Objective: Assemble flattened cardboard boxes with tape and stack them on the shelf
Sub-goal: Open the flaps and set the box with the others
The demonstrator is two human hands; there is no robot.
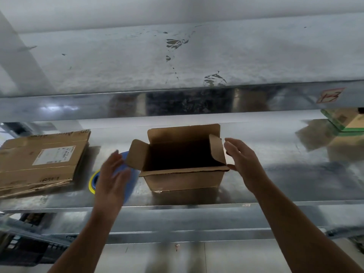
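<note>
Box open on the shelf, a hand coming in at each side flap

Far left lay a stack of flats [41,164], then a tape roll [92,181] half hidden behind the left hand [112,180]. That hand was motion-blurred, fingers straight and close together, just beside the left flap; couldn't tell if it touched. The box [185,178] stood upright mid-shelf [275,194] near the front edge, top flaps not folded shut. It looked light and fairly stiff to me, but empty corrugated dents easily and would probably slide on that slick metal. I'd take it low on the two side walls, not by the floppy flaps. The right hand [242,160] was up by the right flap, fingers loosely spread, thumb at the front right corner, gripping nothing. Other boxes [350,123] sat far right.
</note>
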